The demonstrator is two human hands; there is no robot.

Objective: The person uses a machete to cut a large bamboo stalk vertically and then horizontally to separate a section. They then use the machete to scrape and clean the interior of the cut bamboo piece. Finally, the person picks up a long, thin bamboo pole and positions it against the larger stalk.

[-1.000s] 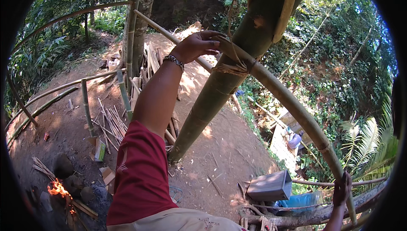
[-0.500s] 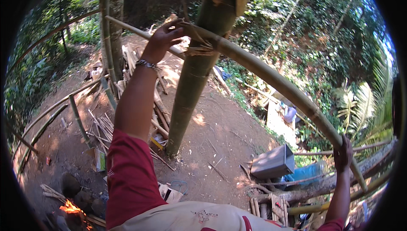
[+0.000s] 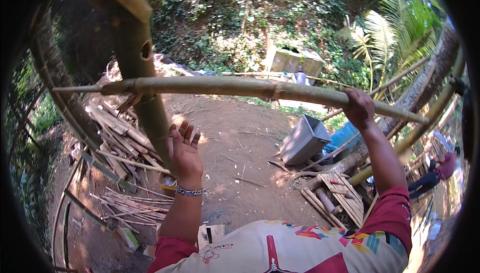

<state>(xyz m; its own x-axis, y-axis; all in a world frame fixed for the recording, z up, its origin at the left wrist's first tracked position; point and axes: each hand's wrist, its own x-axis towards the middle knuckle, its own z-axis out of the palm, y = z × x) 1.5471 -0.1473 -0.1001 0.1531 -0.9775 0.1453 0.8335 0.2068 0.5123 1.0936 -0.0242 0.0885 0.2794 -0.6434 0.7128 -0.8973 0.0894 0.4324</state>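
A long horizontal bamboo pole spans the upper middle of the view. Toward its right end my right hand is wrapped round it. Its left part meets a thick upright bamboo post, where a strip of pale fibre binding shows. Below that crossing, my left hand is raised beside the post, palm up and fingers spread, holding nothing; whether it touches the post I cannot tell. A round hole shows in the post above the pole.
Split wood is piled at the left, with thin sticks nearer. A grey metal bin stands tilted beside a blue container and a tree trunk. One person is at the right, another far back.
My left hand has come off the pole and dropped beside the post. My right hand still grips the pole, now higher in view. The view has swung right.
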